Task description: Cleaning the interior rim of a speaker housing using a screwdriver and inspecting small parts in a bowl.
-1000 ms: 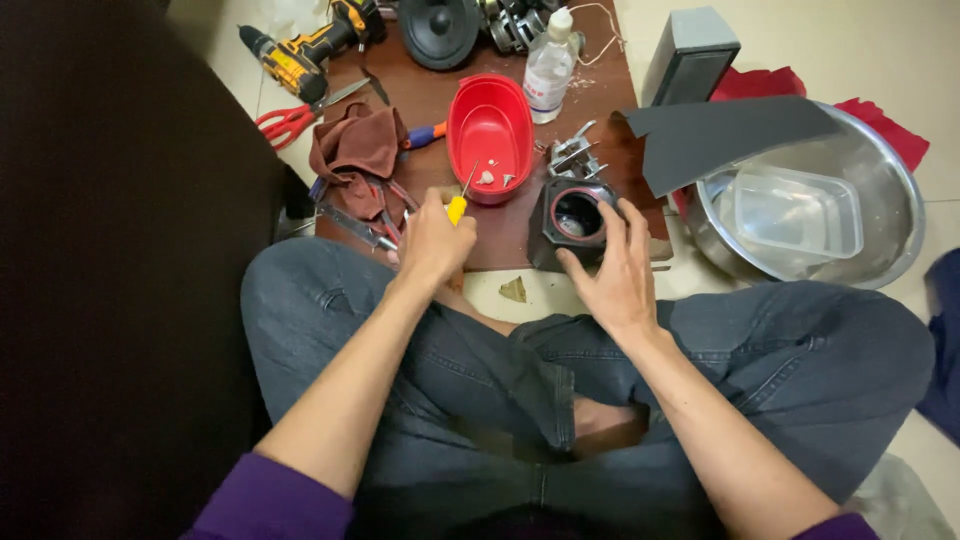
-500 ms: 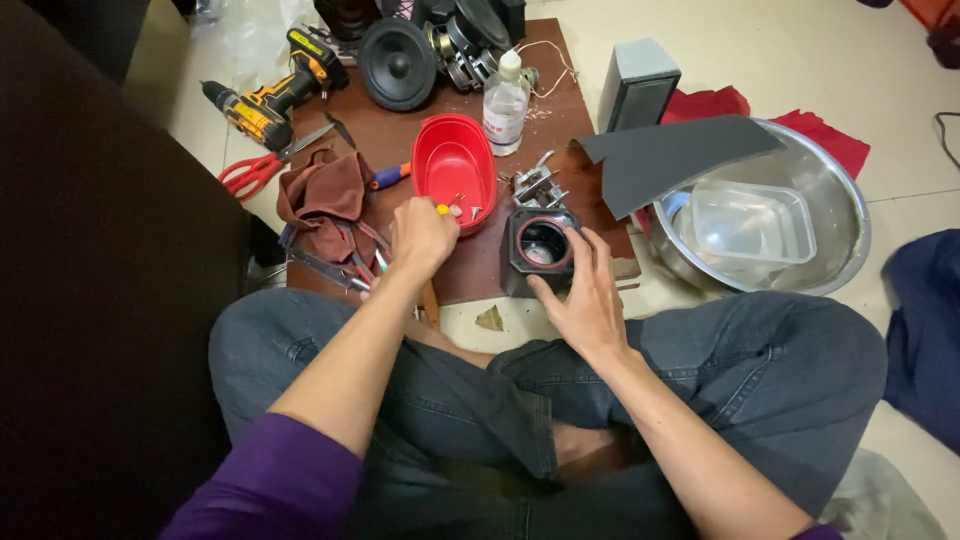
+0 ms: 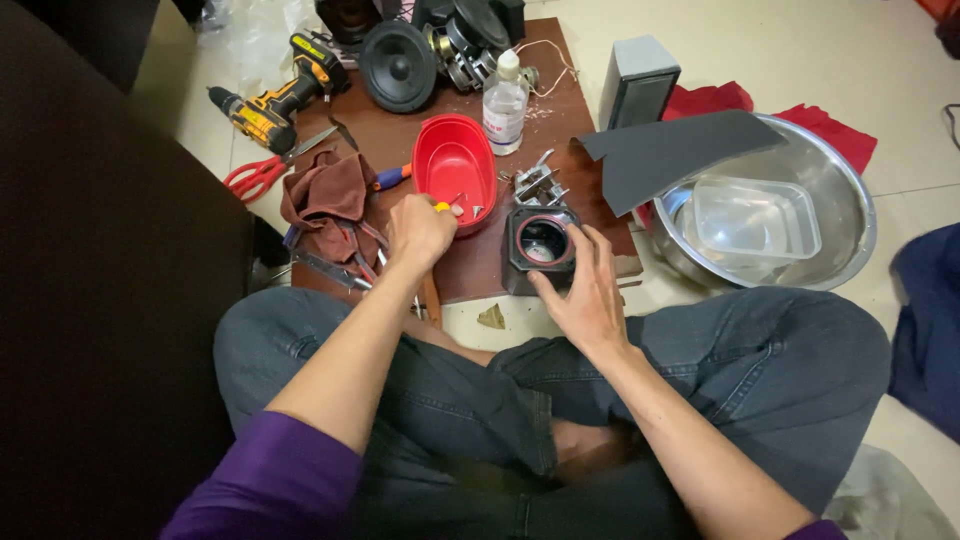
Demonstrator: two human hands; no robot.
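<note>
A yellow-handled tool (image 3: 441,207) is gripped by the closed fingers of the left hand (image 3: 420,230) at the rim of the glossy red oval plastic bowl (image 3: 453,165). The square black speaker housing (image 3: 541,243) on the brown wooden board (image 3: 560,120) is touched by the spread fingers of the right hand (image 3: 588,290).

Head camera, looking steeply down, close

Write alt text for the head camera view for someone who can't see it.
A seated person's left hand holds a yellow-handled tool over a red bowl, while the right hand steadies a small black speaker housing on a brown board. A cordless drill, red scissors and a steel basin lie around.
</note>
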